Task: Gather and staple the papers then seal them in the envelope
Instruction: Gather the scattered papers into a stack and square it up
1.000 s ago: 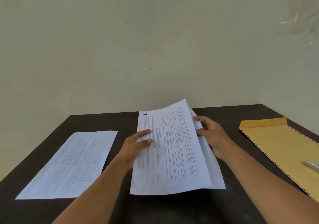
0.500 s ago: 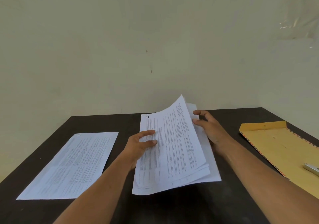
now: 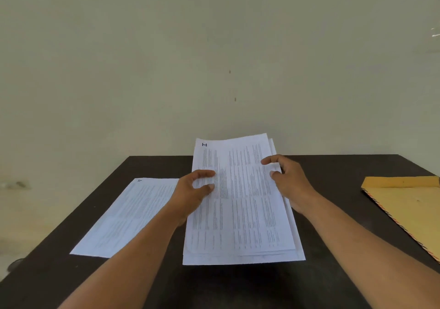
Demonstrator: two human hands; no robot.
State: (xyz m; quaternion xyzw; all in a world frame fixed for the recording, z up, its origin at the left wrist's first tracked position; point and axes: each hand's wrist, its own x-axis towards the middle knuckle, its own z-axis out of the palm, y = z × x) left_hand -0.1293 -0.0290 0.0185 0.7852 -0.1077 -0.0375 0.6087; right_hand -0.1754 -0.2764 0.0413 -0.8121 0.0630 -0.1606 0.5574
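Papers (image 3: 240, 204) printed with columns of small text sit in a loose stack at the middle of the dark table (image 3: 238, 285), held between both hands; their near edges rest on the tabletop, fanned slightly so that several sheet edges show, while the far end rises tilted above the table's back edge; the top sheet bears a dark mark in its far left corner. To the left of the grip, well apart from the stack, a single sheet (image 3: 126, 218) lies flat on the table, also printed, with a small mark at its far corner; the left forearm crosses over its near right corner. The left hand (image 3: 190, 194) grasps the stack's left edge, thumb and forefinger lying on the top sheet's face, the other fingers hidden beneath; the right hand (image 3: 290, 180) grasps the right edge across from it, a little farther up, thumb on top and the curled fingers beside and behind the sheets. To the right of the grip, well apart and cut by the picture's edge, a yellow envelope (image 3: 409, 204) with a striped border lies flat on the table; behind everything stands a pale wall (image 3: 214, 58) with a few small dark spots.
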